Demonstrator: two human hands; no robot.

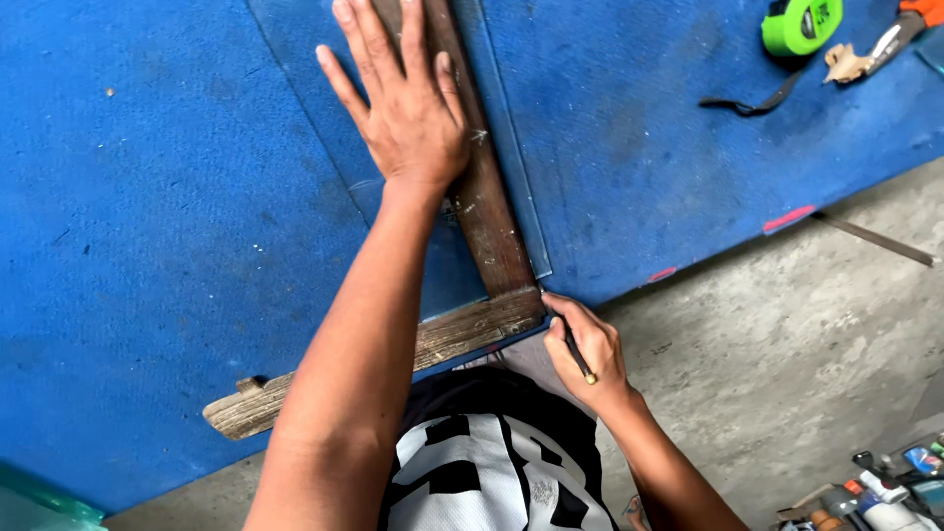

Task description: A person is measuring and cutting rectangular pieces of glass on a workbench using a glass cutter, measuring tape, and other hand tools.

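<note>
Inspector: Glass sheet [511,147] lies flat on the blue desk [177,197], upper centre of frame, under a wooden T-square [487,211].

Assessor: Hands?

Inspector: Left hand [408,108] flat, fingers spread, pressing the T-square. Right hand [585,344], lower centre, grip closed on a thin cutter [575,349] at the near glass edge.

Assessor: Advice?

Inspector: Judged: keep the T-square pinned, cutter tight against its edge, one even stroke.

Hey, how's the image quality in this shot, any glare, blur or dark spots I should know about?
Head view: even, soft daylight, no harsh shadows; the left hand on the wooden square is sharp; the glass sheet shows only as faint edges, no glare; the right hand is slightly soft; the corners look a little stretched.
</note>
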